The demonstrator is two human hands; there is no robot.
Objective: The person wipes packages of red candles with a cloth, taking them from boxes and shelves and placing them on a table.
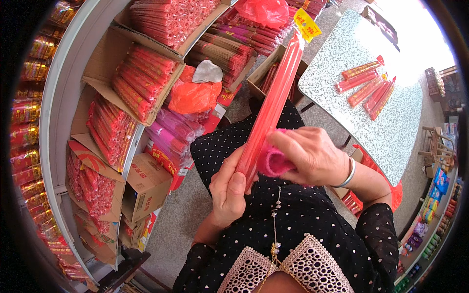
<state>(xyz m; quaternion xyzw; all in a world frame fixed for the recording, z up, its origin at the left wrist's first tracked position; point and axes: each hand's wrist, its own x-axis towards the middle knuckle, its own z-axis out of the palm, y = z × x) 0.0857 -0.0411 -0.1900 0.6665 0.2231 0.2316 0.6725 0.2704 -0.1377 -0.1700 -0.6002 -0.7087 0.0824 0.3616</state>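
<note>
A long, narrow packet of red sticks (274, 105), possibly incense, slants up and away from my lap. Its wrap is glossy plastic, and a yellow label (307, 24) sits at the far end. My left hand (227, 193) is closed round the near end, the thumb lying along it. My right hand (315, 155), with a silver bangle on the wrist, grips a fuzzy pink cloth (274, 162). That cloth rests against the packet's right side, just above my left hand. Part of the right fingers is hidden behind the cloth.
Shelves on the left hold open cardboard boxes (100, 83) of red packets. Orange-red plastic bags (195, 96) and bundled sticks (220, 51) lie nearby. A speckled table (332, 58) at the right carries several red packets (366, 87). An open carton (256, 78) stands beyond my knees.
</note>
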